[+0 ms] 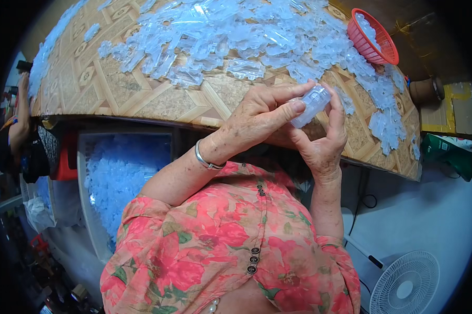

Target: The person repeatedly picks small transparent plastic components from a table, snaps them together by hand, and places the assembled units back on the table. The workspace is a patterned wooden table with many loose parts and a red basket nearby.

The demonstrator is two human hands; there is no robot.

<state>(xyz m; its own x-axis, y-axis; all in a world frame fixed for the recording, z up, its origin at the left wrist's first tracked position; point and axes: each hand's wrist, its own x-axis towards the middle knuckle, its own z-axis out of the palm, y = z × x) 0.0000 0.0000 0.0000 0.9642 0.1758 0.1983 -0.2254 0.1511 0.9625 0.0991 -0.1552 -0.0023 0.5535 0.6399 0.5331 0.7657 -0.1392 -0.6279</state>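
Observation:
Between both hands, just above the table's near edge, is a clear plastic piece [313, 104], short and blocky with moulded details. My left hand [265, 112] pinches it with the thumb on its near face and the fingers at its upper end. Around its right side curl the fingers and thumb of my right hand [325, 138]. Many similar transparent plastic pieces [194, 47] lie spread in a thick layer over the patterned table [157, 97] beyond my hands. One loose clear piece [245, 68] rests near the front of that layer.
A red plastic basket [372, 36] with clear pieces stands at the table's far right. Left below the table, a white crate [84, 172] holds many clear pieces. A white fan [406, 282] is at lower right. At far left another person's arm [21, 104] shows.

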